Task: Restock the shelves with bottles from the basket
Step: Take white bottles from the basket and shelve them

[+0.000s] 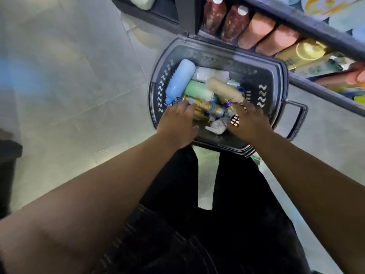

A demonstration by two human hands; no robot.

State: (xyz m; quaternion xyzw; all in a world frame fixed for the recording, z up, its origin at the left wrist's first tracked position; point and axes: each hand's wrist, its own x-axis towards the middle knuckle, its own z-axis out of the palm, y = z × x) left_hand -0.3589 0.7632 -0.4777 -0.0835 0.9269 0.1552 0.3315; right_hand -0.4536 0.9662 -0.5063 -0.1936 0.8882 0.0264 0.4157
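Plainly the person stands over a dark grey plastic basket with slotted walls (164, 84). It sits on the pale tiled floor (79, 76) right at the foot of the dark metal shelf (308, 26), probably so that each bottle needs only a short lift.

Inside the basket the stock lies on its side in a loose heap. A light blue plastic bottle (180, 80) lies along the wall at 9 o'clock and a white bottle (209, 74) at 12. A pale green bottle (199, 90) and a beige bottle (223, 89) cross in the middle. Some gold containers (201, 107) and a small clear bottle (217, 125) lie toward 6 o'clock.

Both hands reach in at that 6 o'clock end. The left hand (177, 123) lies over the gold containers with fingers straight and pressed together and the thumb apart, gripping nothing. The right hand (248, 119), with fingers slightly spread, stretches toward the cap end of the beige bottle and has not closed on it. Blur makes contact hard to judge.

On the shelf, at 1 o'clock in the view, dark red bottles (215, 14) and peach bottles (258, 30) stand in rows. The step looks like choosing the next bottles, and the basket seems far from emptied.
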